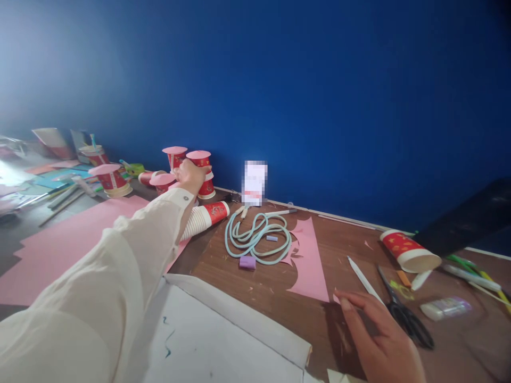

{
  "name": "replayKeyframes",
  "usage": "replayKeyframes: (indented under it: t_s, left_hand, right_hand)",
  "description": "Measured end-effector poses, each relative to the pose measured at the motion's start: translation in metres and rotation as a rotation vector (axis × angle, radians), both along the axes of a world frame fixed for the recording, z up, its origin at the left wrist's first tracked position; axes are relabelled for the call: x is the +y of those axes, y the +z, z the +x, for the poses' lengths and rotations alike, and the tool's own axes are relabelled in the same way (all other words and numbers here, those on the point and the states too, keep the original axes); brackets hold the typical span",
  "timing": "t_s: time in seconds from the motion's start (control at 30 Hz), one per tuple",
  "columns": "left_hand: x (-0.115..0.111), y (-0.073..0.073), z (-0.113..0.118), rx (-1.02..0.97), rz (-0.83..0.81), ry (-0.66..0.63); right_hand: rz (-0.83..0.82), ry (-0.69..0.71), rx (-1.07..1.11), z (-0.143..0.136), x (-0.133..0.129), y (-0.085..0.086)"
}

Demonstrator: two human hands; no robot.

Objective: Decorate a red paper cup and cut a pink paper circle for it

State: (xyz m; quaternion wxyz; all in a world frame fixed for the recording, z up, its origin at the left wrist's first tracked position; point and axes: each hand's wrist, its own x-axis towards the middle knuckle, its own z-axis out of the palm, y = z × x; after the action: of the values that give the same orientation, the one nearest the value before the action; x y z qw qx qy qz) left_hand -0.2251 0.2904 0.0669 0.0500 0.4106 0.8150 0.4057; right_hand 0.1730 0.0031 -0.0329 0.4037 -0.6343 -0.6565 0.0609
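My left hand [190, 174] reaches out to the far side of the table, its fingers wrapped round a red paper cup [199, 160] topped by a pink paper disc. That cup stands on another upturned cup [206, 188] by the wall. More red cups with pink discs are close beside it, such as one [176, 159] behind and one [163, 183] in front. Under my forearm lies a stack of nested cups [205, 217]. My right hand [381, 332] hovers at lower right, thumb and forefinger pinched on a small pale bit beside a cut pink sheet [311, 266].
A white box lid [223, 330] lies in front. Around it are a coiled pale-blue cable [259, 239], a purple block [247, 263], scissors [403, 314], a white pen [363, 279], a tipped cup [407, 250] and a large pink sheet [80, 244]. A blue wall [319, 106] bounds the back.
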Motion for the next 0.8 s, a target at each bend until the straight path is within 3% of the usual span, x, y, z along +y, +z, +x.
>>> replayKeyframes:
  t_s: [0.2,0.37,0.47,0.57,0.73,0.8]
  left_hand:
    - [-0.007,0.000,0.000,0.025,0.001,0.041]
    - [-0.024,0.003,-0.001,0.074,-0.049,0.004]
    - [-0.037,0.001,0.000,0.082,-0.034,0.048]
    - [-0.058,-0.001,0.003,0.109,0.067,0.074]
    - [-0.109,0.010,0.008,0.330,0.083,-0.148]
    - [-0.130,0.015,0.000,0.373,0.063,-0.173]
  right_hand:
    - [-0.012,-0.007,0.006,0.001,0.000,-0.002]
    - [-0.040,-0.017,0.017,0.003,0.000,-0.003]
    - [-0.048,-0.028,0.033,0.003,0.000,-0.004]
    - [-0.055,-0.040,0.055,0.001,0.001,-0.003]
    - [-0.081,-0.073,0.098,-0.003,0.003,0.001]
    - [-0.095,-0.091,0.109,-0.004,0.004,0.003]
